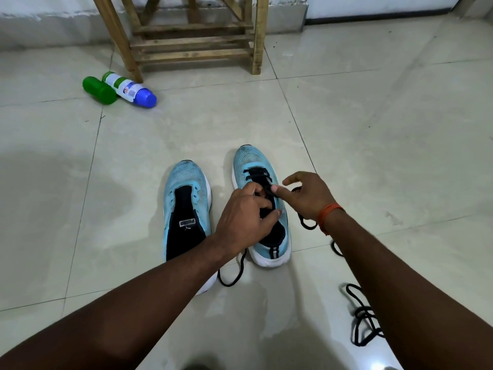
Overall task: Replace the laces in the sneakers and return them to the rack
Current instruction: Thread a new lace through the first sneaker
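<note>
Two light blue sneakers stand side by side on the tiled floor. The left sneaker (186, 209) has no lace and its black tongue shows. The right sneaker (256, 166) carries a black lace (257, 173) threaded through its front eyelets. My left hand (246, 212) rests over the right sneaker's middle, its fingers curled on the lace and tongue. My right hand (306, 194) pinches the lace beside it with thumb and finger. The lace's loose ends trail by the heel (232, 279) and under my right wrist. A second black lace (365, 319) lies bunched on the floor at the right.
A wooden shoe rack (192, 44) stands against the far wall, its low slatted shelf bare. A green bottle (98, 90) and a white bottle with a blue cap (130, 89) lie on the floor by the rack's left leg. Pale floor tiles (373, 129) surround the shoes.
</note>
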